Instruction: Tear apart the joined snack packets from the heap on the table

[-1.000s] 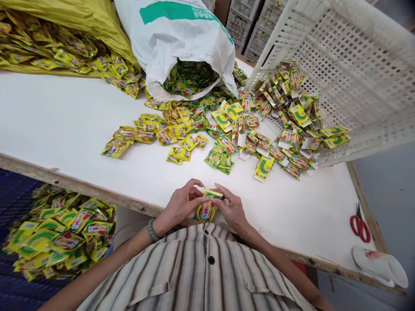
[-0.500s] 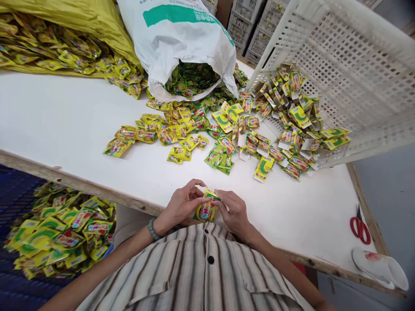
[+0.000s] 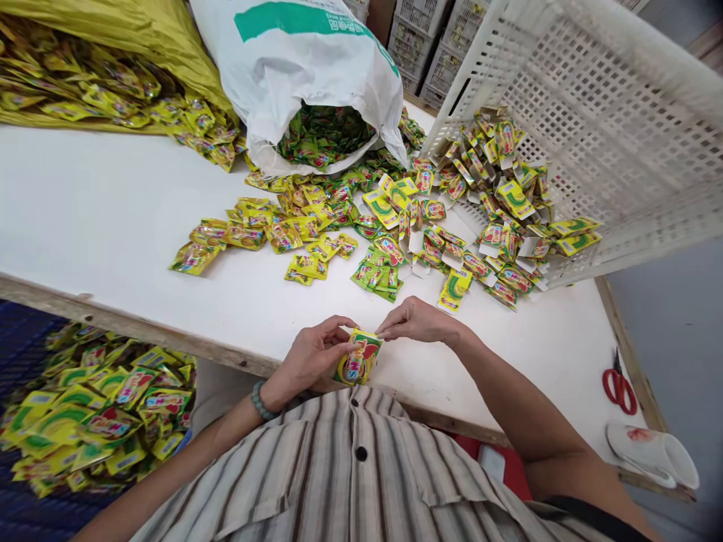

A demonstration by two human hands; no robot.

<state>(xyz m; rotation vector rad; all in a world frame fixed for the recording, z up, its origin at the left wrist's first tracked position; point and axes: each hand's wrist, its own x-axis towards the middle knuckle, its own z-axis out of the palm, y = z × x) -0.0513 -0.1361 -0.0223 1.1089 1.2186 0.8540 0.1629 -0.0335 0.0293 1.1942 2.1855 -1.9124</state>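
Note:
A small yellow and green box (image 3: 357, 360) is held upright at the table's front edge, close to my shirt. My left hand (image 3: 316, 354) grips it from the left, with thumb and fingers closed on it. The fingertips of my right hand (image 3: 410, 322) are pinched together at the box's upper right corner; whether they grip its flap is too small to tell. Just beyond lie green sachets (image 3: 378, 272), yellow sachets (image 3: 308, 267) and a single yellow box (image 3: 455, 290) on the white table (image 3: 248, 309).
A white sack (image 3: 316, 68) of green sachets and a yellow sack (image 3: 169, 53) stand at the back. Boxes spill from a tipped white crate (image 3: 593, 113). Red scissors (image 3: 619, 390) and a white cup (image 3: 655, 452) lie right. Filled boxes (image 3: 107, 414) are heaped lower left.
My right hand has shifted up and its forearm has swung outward to the right, with the fingers now at the box's top corner. My left hand still holds the box. The view has shifted slightly.

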